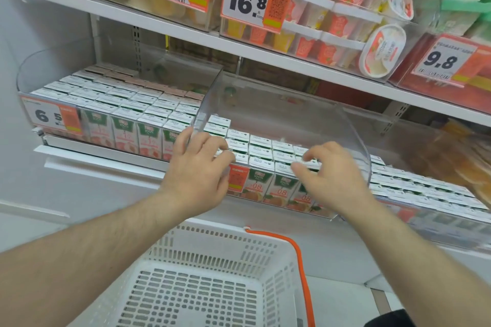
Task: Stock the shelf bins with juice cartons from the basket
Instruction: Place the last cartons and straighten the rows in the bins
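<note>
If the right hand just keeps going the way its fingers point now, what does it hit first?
Most likely the tops of the juice cartons in the middle clear bin. The right hand points forward and slightly left, fingertips already at or just above the front rows; whether they touch is hard to tell.

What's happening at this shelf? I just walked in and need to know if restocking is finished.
A person is stocking juice cartons into the middle clear bin. The left hand rests at the bin's front left corner, and the right hand touches the front carton tops with curled fingers. The bin's front rows look full, as does the left bin. The white basket below looks empty, so restocking seems nearly done.
</note>
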`<action>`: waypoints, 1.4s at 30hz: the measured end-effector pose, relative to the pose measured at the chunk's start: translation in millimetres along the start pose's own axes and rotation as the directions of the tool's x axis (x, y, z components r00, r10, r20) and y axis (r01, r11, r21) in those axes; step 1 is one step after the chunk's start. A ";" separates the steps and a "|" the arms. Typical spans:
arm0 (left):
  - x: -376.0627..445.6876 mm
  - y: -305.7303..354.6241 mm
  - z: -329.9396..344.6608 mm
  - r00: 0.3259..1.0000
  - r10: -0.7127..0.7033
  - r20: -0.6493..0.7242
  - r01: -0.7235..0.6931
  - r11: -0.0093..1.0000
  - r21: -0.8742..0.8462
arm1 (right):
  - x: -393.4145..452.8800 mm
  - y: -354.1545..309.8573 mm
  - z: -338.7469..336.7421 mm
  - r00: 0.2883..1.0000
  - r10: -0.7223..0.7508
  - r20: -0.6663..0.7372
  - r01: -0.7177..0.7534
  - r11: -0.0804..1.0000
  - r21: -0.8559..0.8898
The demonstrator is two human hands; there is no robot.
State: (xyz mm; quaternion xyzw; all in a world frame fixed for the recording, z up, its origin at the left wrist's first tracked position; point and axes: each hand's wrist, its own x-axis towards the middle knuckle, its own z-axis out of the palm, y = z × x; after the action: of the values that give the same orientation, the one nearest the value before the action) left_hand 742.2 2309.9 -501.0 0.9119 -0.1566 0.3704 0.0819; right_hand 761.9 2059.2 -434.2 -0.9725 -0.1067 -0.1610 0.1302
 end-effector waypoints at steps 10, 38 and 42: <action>4.5 -7.4 0.1 0.997 0.023 0.070 -0.028 0.997 0.071 | 23.0 29.0 -4.6 0.971 0.063 0.230 -0.025 0.986 -0.166; 10.3 3.3 1.9 0.992 0.014 0.129 -0.009 0.999 -0.035 | 114.6 25.8 14.9 0.569 0.357 0.741 -0.452 0.888 -0.081; 12.4 0.8 -0.7 0.990 0.024 0.137 -0.017 0.999 -0.047 | 86.7 12.4 2.9 0.855 0.240 0.460 -0.256 0.966 -0.028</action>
State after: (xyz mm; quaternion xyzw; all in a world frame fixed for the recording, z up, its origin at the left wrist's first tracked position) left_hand 749.9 2306.6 -491.8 0.9315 -0.1797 0.3038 0.0881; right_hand 846.0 2062.7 -410.1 -0.9860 -0.0109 0.0939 0.1374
